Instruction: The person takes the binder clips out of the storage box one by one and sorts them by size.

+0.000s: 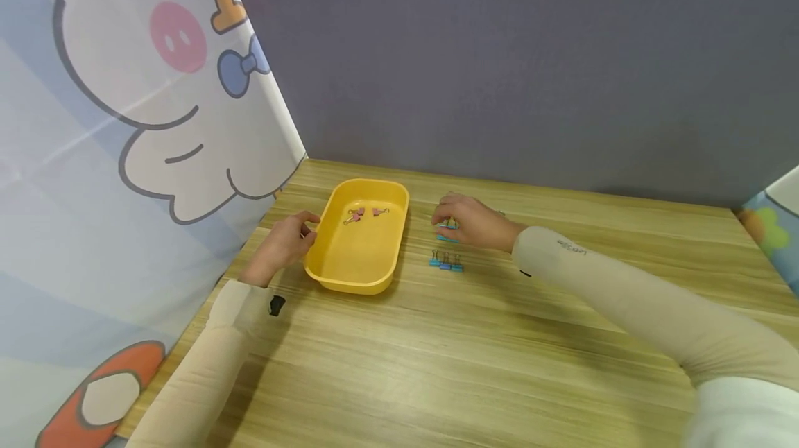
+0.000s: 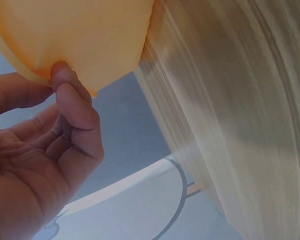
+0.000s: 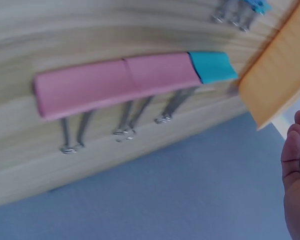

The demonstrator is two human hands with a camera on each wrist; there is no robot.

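My left hand (image 1: 284, 243) is at the left side of a yellow tray (image 1: 310, 269). In the left wrist view its thumb and fingers (image 2: 70, 87) pinch the tray's rim. Pink binder clips (image 1: 379, 211) lie on the tray's floor. My right hand (image 1: 471, 220) hovers over teal binder clips (image 1: 447, 238), its bent fingers partly covering them. In the right wrist view the fingers (image 3: 292, 155) at the right edge show nothing held. There, two pink binder clips (image 3: 115, 82) and a teal binder clip (image 3: 212, 66) stand side by side.
Nearer me, a row of teal and blue binder clips (image 1: 446, 265) sits right of the tray. A grey wall (image 1: 499, 73) rises behind the wooden table (image 1: 387, 365). A cartoon-printed cloth (image 1: 125, 177) borders the left side.
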